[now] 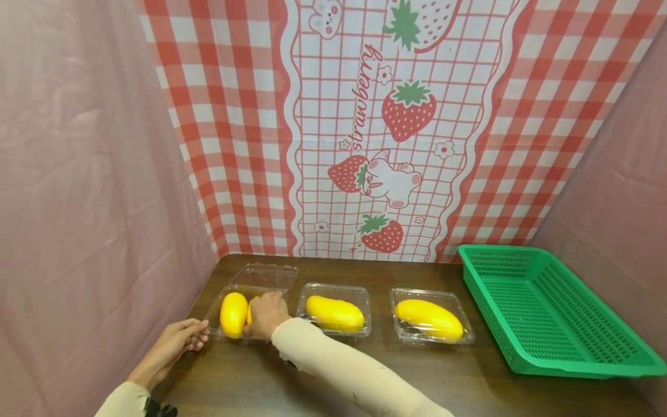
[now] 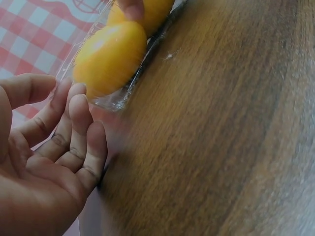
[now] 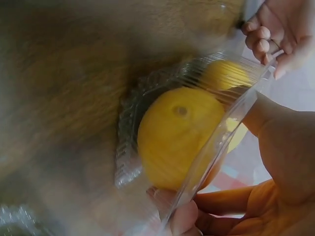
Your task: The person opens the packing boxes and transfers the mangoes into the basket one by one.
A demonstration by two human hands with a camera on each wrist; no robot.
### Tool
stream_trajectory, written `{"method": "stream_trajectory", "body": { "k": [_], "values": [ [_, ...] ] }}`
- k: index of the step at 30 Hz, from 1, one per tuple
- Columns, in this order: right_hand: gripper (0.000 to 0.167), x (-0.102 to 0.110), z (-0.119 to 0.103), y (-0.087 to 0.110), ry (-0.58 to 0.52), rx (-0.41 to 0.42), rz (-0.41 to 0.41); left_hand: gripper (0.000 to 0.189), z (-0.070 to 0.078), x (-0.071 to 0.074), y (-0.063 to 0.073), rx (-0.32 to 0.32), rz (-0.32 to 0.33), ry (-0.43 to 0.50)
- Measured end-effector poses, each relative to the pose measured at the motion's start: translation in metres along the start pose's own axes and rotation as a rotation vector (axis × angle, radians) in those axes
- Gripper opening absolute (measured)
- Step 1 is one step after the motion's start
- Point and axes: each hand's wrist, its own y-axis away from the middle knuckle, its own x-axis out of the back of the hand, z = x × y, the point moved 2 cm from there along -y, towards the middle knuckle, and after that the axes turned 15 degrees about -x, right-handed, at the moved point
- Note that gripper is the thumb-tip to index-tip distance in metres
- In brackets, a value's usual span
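Note:
At the table's left end lies a clear plastic box [image 1: 254, 268] with its lid tipped back, holding two yellow mangoes. One mango [image 1: 234, 314] lies lengthwise along the box's left side. My right hand [image 1: 268, 314] reaches in from above and grips the other mango [image 3: 179, 137], thumb on one side and fingers on the other, covering most of it in the head view. My left hand [image 1: 182, 341] pinches the box's near left edge between thumb and index finger, its other fingers loosely bent, as the left wrist view shows.
Right of the open box stand a closed clear box [image 1: 368, 301] with a mango [image 1: 335, 313] and another closed box [image 1: 394, 295] with a mango [image 1: 429, 319]. A green plastic basket [image 1: 490, 313] is at the far right. Checked cloth [image 1: 245, 116] hangs behind the brown table [image 1: 417, 376].

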Motion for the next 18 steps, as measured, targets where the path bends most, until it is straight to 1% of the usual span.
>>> {"method": "stream_trajectory", "body": {
  "k": [2,6,9,14,16,18],
  "values": [
    [0.050,0.000,0.002,-0.002,-0.056,-0.024,-0.022,0.033,0.000,0.001,0.000,-0.005,-0.012,-0.001],
    [0.052,0.004,0.008,-0.005,-0.210,-0.081,-0.086,0.031,0.000,0.001,-0.001,-0.016,-0.021,0.005],
    [0.052,0.009,0.012,-0.007,-0.266,-0.111,-0.113,0.030,0.001,0.001,-0.001,-0.019,-0.024,0.007],
    [0.047,0.017,0.015,-0.008,-0.247,-0.126,-0.120,0.030,0.001,0.001,0.001,-0.021,-0.038,0.001],
    [0.045,0.020,0.017,-0.007,-0.225,-0.105,-0.121,0.031,0.001,0.001,0.002,-0.019,-0.041,-0.005],
    [0.043,0.023,0.018,-0.005,-0.188,-0.065,-0.111,0.032,0.001,0.001,0.002,-0.016,-0.040,-0.011]
  ]
}}
